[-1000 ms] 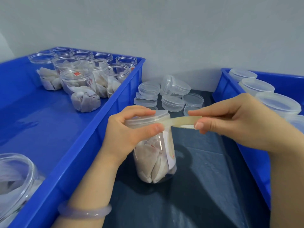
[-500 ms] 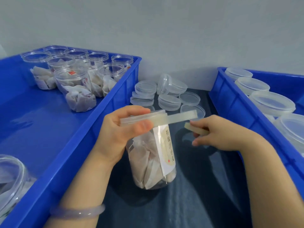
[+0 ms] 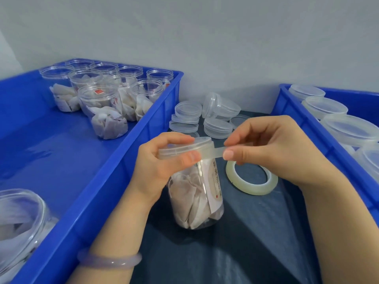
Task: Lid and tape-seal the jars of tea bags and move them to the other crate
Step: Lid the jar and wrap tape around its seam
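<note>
Jar [image 3: 196,193] of tea bags, lidded, standing upright on the dark desk [image 3: 256,242] between two blue crates; left hand [image 3: 162,162] closed around the lid [image 3: 184,147], thumb pressed on the rim; right hand [image 3: 272,148] pinching the free end of a tape strip [image 3: 217,152] between thumb and forefinger, the strip running from the lid's edge. Tape roll [image 3: 251,178] lying flat on the desk just right of the jar, under the right hand. Left crate [image 3: 114,171]: open jars [image 3: 106,111] of tea bags grouped at the far end. Right crate [image 3: 320,136]: lidded jars [image 3: 348,130] in a row. Loose lids [image 3: 205,117] stacked on the desk behind the jar. Pale bangle [image 3: 109,261] on the left wrist.
</note>
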`<state>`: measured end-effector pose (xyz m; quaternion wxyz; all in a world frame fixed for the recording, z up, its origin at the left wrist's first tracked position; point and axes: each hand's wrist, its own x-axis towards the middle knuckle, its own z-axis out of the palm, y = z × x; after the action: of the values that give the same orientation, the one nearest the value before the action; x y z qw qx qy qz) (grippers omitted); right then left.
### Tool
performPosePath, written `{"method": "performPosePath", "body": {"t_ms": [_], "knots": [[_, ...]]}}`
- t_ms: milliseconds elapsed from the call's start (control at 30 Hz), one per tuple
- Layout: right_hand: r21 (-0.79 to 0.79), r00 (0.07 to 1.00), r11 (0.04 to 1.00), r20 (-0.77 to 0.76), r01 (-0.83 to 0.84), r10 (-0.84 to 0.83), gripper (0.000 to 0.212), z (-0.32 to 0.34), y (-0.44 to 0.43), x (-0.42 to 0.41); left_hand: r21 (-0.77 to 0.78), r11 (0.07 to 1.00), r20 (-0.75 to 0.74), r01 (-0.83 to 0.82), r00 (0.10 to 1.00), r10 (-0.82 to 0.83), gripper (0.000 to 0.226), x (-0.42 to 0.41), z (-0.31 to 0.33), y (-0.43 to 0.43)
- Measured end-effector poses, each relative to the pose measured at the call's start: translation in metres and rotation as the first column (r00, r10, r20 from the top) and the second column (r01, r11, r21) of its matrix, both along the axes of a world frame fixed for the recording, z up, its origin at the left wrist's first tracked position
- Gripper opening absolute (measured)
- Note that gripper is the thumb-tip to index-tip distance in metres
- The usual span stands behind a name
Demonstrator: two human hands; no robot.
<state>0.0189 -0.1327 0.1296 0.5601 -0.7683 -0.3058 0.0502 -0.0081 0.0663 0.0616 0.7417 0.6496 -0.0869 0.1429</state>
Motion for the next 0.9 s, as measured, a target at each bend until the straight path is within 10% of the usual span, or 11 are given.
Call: {"method": "performPosePath", "body": {"t_ms": [767,900], "knots": [[0.176,0.981,0.980,-0.153,-0.089,0.116,0.024,-0.019,0.013,0.010,-0.265,0.914,0.089,0.308,0.951,-0.295,0.048,-0.002,-0.002,-0.001],[0.203,0.953,0.962,-0.203,-0.184,0.226,0.026,-0.024,0.002,0.015,-0.327,0.901,0.027,0.284,0.956,-0.292,0.082,-0.003,0.001,-0.003]]}}
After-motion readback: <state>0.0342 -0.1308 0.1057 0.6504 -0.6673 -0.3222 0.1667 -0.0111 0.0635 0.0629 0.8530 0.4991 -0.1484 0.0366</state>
